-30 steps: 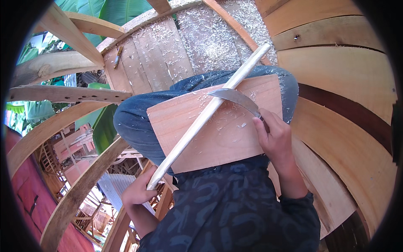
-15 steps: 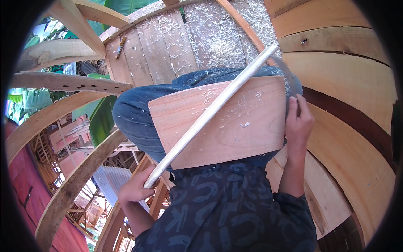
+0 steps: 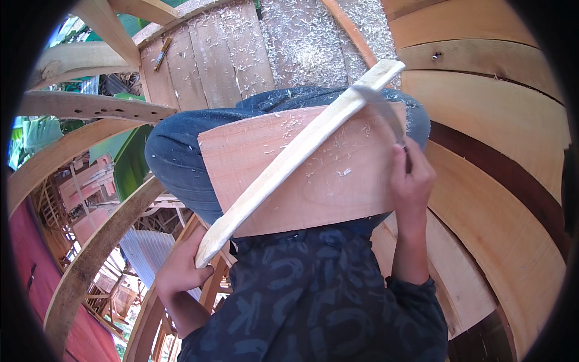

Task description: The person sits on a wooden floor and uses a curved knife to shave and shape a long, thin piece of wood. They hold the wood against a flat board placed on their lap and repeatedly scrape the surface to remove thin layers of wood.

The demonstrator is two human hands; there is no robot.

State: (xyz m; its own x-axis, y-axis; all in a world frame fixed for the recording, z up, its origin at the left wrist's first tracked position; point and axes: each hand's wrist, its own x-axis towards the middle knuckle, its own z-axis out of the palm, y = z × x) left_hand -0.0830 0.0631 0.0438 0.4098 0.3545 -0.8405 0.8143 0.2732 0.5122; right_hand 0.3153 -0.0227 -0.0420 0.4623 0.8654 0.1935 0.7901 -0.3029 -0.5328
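Lying slantwise across board (image 3: 344,187) on person's legs (image 3: 181,157): stick (image 3: 295,155), long axis from low left to far right. Left hand (image 3: 181,262) at near end, fingers curled round it. Right hand (image 3: 413,178) right of stick, apart from it, nearer far end; fingers closed on knife (image 3: 388,111), handle mostly hidden. Curved blade, blurred, reaches leftward and away from right hand, tip over stick near far end. Whether edge touches wood or hovers, can't tell from here.

wd stick (image 3: 300,149) x1 | crvd knife (image 3: 386,111) x1 | lap bd (image 3: 350,187) x1 | orng strip (image 3: 351,31) x1 | shavings (image 3: 310,55) dozens+
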